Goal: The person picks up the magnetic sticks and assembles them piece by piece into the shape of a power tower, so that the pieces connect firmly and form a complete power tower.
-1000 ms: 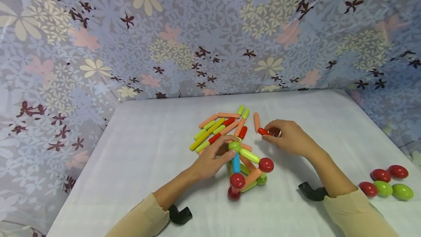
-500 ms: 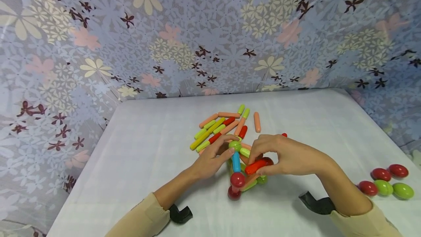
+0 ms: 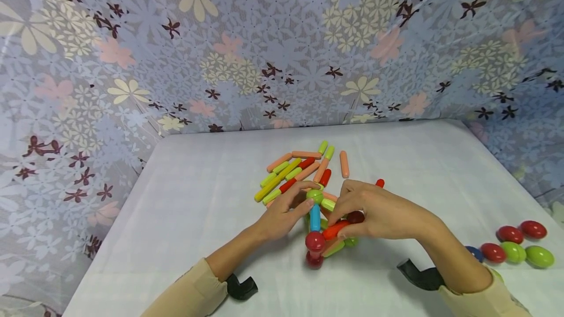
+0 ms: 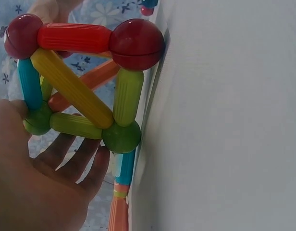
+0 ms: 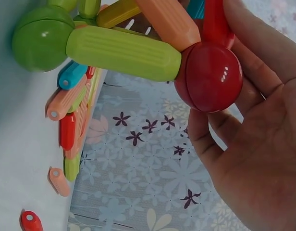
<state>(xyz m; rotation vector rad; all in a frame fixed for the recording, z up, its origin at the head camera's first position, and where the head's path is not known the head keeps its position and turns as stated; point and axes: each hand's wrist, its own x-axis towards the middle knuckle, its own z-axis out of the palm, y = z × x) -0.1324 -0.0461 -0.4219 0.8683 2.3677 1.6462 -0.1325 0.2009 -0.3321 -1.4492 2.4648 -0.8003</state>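
A magnetic ball-and-rod structure stands on the table in the head view. My left hand (image 3: 282,216) steadies it, thumb and fingers around its upper green ball (image 3: 315,196). A blue rod (image 3: 315,218) runs from that ball to a red ball (image 3: 315,241). Between thumb and fingers my right hand (image 3: 381,209) pinches a red rod (image 3: 336,230). In the left wrist view this red rod (image 4: 75,37) spans two red balls, above a diagonal yellow rod (image 4: 73,89). The right wrist view has my fingers beside a red ball (image 5: 209,77), with a light green rod (image 5: 124,53) meeting it.
Loose rods in several colours, such as a long yellow rod (image 3: 277,180), lie behind the structure. One orange rod (image 3: 344,164) lies apart, and a red rod (image 3: 380,183) shows behind my right hand. Red and green balls (image 3: 513,252) sit at the right on the white table (image 3: 198,170).
My right hand has come left from beside the loose rods, bringing the red rod to the structure, and has shifted slightly further left toward the near red ball. The left hand stays in place.
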